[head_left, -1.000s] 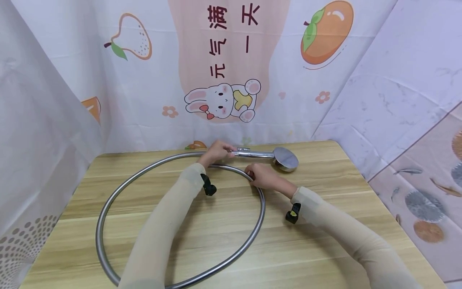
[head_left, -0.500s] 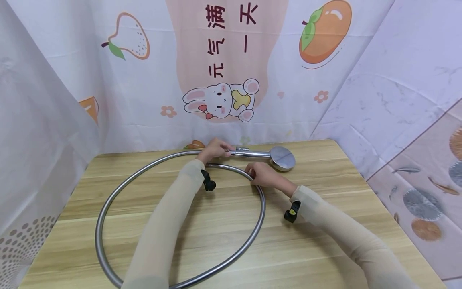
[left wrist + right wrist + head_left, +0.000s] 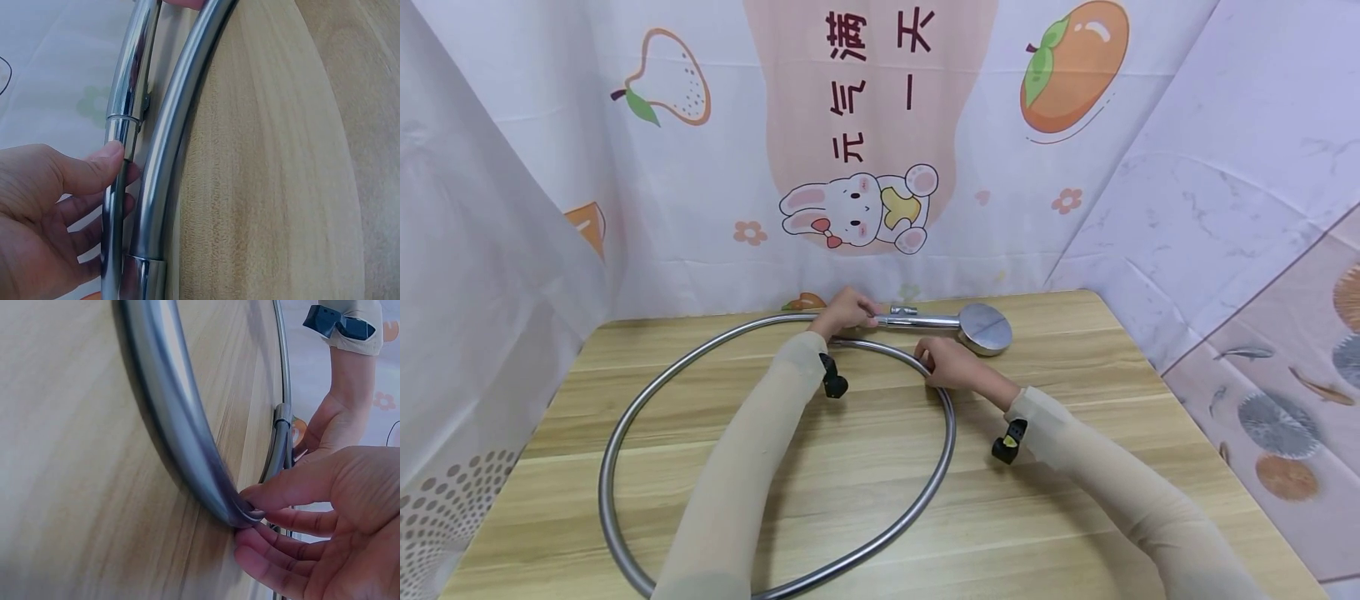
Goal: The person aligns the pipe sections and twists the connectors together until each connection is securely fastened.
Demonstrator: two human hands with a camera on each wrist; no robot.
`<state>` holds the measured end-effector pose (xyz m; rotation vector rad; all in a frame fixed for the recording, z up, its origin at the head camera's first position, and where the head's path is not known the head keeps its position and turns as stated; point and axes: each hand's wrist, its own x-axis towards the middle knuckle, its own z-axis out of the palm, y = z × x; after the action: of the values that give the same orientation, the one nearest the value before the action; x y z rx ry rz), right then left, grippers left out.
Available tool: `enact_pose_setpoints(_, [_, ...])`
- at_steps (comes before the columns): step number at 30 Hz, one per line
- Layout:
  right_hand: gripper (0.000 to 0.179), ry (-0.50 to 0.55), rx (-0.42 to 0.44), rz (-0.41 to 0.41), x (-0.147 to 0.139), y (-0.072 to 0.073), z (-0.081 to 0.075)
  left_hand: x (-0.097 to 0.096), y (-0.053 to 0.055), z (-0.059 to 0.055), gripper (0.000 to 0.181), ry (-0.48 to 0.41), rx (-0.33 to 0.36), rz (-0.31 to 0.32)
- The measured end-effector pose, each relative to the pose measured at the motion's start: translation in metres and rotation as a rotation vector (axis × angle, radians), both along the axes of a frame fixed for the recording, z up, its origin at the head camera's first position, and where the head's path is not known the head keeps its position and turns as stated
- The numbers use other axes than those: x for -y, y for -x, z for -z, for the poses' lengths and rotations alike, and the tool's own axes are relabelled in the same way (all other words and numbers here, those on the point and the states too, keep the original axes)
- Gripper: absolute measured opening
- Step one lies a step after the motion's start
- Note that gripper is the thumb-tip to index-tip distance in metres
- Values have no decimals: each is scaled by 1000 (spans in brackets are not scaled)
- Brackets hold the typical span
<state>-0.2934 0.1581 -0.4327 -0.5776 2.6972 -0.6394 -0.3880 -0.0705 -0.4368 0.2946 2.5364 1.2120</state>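
A chrome shower head [image 3: 985, 328] lies at the back of the table, its handle [image 3: 928, 322] pointing left. From that handle a grey metal shower hose [image 3: 606, 467] runs in one large loop across the tabletop. My left hand [image 3: 848, 310] pinches the hose where it meets the handle; in the left wrist view the thumb [image 3: 106, 156] presses on the metal collar, with fingers behind. With thumb and fingers my right hand [image 3: 951, 363] pinches the hose near its other end. That end, a chrome collar [image 3: 147, 275], lies beside the left hand.
A small chrome fitting [image 3: 903, 310] lies just behind the shower handle. The wooden table [image 3: 1075, 483] ends at a printed curtain [image 3: 700, 208] along the back, with cloth on both sides. Black wrist cameras [image 3: 1007, 442] are strapped over the sleeves.
Over the last second the shower head and left hand shift slightly left in the view, which also shifts a little. The hose's right side bulges slightly rightward. Both hands keep their holds.
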Motion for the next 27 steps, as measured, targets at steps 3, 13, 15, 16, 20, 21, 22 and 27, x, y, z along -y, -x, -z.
enact_pose_setpoints(3, [40, 0, 10, -5, 0, 1, 0, 1, 0, 0, 24, 1, 1, -3])
enact_pose_setpoints(13, [36, -35, -3, -12, 9, 9, -1, 3, -1, 3, 20, -7, -10, -2])
enact_pose_setpoints(15, [33, -36, -10, -9, 13, 12, 0, 3, -2, 3, 20, -11, -6, -7])
enact_pose_setpoints(16, [33, -41, -21, -10, 15, 13, 0, 2, -3, 2, 20, -14, -4, -9])
enact_pose_setpoints(20, [29, -64, -49, -18, 24, 20, 0, 2, -3, 3, 22, -13, -7, -3])
enact_pose_setpoints(21, [29, -75, -58, -23, 26, 21, 1, 2, -3, 3, 22, -11, -11, 1])
enact_pose_setpoints(22, [28, -86, -68, -28, 28, 23, 1, 2, -3, 3, 22, -9, -13, 4])
enact_pose_setpoints(27, [22, -103, -94, -38, 34, 27, 4, 3, 0, 4, 22, 6, -14, 26])
